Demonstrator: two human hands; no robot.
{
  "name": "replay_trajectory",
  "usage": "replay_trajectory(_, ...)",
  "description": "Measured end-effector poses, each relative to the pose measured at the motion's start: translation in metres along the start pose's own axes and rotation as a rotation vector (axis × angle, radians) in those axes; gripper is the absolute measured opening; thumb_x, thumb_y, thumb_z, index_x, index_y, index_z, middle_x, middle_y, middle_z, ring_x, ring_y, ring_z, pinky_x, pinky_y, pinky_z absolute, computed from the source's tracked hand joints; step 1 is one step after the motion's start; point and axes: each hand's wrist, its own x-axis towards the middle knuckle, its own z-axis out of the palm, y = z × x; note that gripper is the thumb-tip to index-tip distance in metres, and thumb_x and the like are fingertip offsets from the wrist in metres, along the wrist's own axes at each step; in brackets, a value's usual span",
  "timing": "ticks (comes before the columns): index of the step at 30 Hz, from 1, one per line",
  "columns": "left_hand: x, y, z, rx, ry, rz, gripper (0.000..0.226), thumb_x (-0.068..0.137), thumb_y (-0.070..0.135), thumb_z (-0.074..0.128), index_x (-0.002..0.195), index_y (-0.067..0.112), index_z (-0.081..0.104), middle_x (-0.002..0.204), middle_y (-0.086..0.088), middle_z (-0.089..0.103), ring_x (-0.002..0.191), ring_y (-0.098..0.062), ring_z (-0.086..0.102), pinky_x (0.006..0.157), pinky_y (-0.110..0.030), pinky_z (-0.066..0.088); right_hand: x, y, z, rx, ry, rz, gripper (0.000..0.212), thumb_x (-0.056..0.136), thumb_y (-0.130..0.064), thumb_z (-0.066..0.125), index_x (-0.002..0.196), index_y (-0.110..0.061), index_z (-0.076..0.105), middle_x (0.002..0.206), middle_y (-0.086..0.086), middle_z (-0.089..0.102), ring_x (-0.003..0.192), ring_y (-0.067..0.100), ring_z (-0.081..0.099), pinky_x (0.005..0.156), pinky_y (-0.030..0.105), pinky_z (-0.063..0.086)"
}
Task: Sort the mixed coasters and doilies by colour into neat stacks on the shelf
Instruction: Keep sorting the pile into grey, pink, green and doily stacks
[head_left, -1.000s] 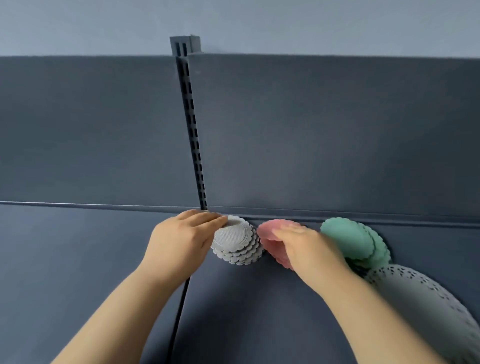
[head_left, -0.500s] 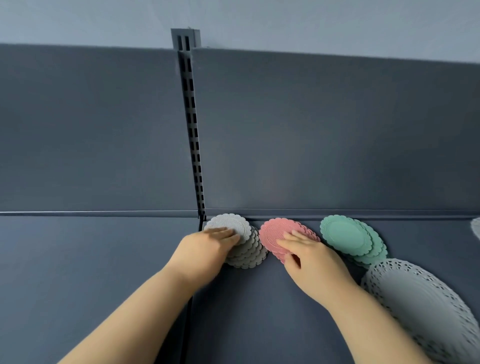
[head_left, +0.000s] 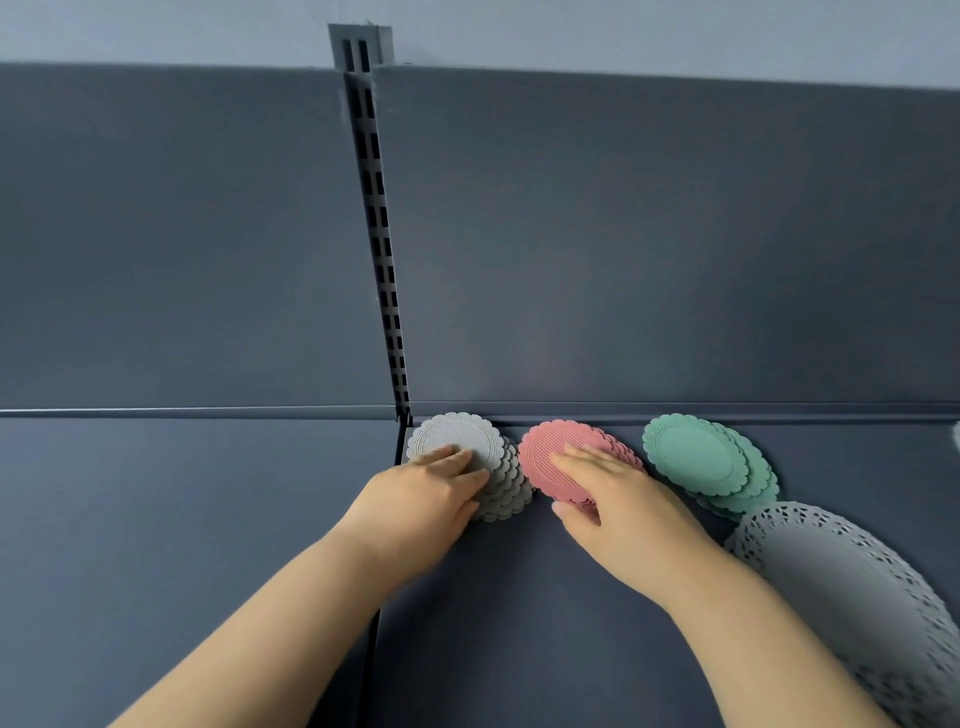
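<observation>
Three coaster stacks line the back of the dark shelf (head_left: 519, 623). The grey coaster stack (head_left: 457, 439) is leftmost and fanned slightly; my left hand (head_left: 423, 499) lies on it with straight fingers on the top coaster. The pink coaster stack (head_left: 545, 449) sits in the middle; my right hand (head_left: 618, 499) rests flat on its top, thumb at the stack's near edge. The green coaster stack (head_left: 701, 457) stands untouched to the right. A large white lace doily (head_left: 852, 587) lies at the near right.
A slotted upright post (head_left: 379, 234) divides the shelf's back panel just behind the grey stack. A seam runs down the shelf surface left of my left forearm. Something pale shows at the far right edge (head_left: 957, 436).
Both hands went from holding the stacks' far sides to lying flat on top of them. The grey and pink stacks now sit nearer the back wall.
</observation>
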Motion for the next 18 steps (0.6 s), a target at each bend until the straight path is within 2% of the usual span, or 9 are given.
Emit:
replay_trajectory(4, 0.001, 0.025, -0.016, -0.011, 0.038, 0.027, 0.039, 0.083, 0.036, 0.035, 0.091, 0.027, 0.073, 0.088, 0.015, 0.069, 0.077, -0.008, 0.068, 0.047, -0.019, 0.051, -0.014, -0.001, -0.010, 0.011, 0.039, -0.056, 0.048, 0.094, -0.041, 0.041, 0.140, -0.034, 0.031, 0.150, -0.017, 0.021, 0.139, -0.001, 0.010, 0.108, 0.014, 0.007)
replay_trajectory(9, 0.011, 0.084, -0.027, 0.027, 0.102, 0.040, 0.039, 0.084, 0.032, 0.037, 0.105, 0.024, 0.070, 0.089, 0.009, 0.070, 0.082, -0.014, 0.068, 0.061, -0.024, 0.055, -0.042, 0.024, -0.027, 0.014, 0.059, -0.082, 0.049, 0.093, -0.042, 0.041, 0.140, -0.034, 0.031, 0.151, -0.016, 0.020, 0.139, -0.002, 0.008, 0.108, 0.014, 0.006)
replay_trajectory(15, 0.025, 0.186, -0.026, 0.057, 0.087, -0.067, 0.041, 0.082, 0.038, 0.041, 0.106, 0.021, 0.070, 0.098, 0.006, 0.071, 0.090, -0.018, 0.068, 0.073, -0.030, 0.054, -0.104, 0.089, -0.066, 0.003, 0.026, -0.111, 0.051, 0.094, -0.044, 0.038, 0.142, -0.036, 0.023, 0.152, -0.019, 0.013, 0.138, -0.004, 0.004, 0.103, 0.010, 0.001)
replay_trajectory(18, 0.026, 0.239, -0.019, 0.046, 0.084, -0.116, 0.041, 0.083, 0.040, 0.042, 0.110, 0.023, 0.069, 0.102, 0.008, 0.070, 0.093, -0.015, 0.067, 0.078, -0.030, 0.053, -0.140, 0.128, -0.087, 0.001, 0.029, -0.117, 0.050, 0.094, -0.046, 0.034, 0.142, -0.040, 0.020, 0.150, -0.024, 0.012, 0.137, -0.008, 0.001, 0.104, 0.012, 0.005)
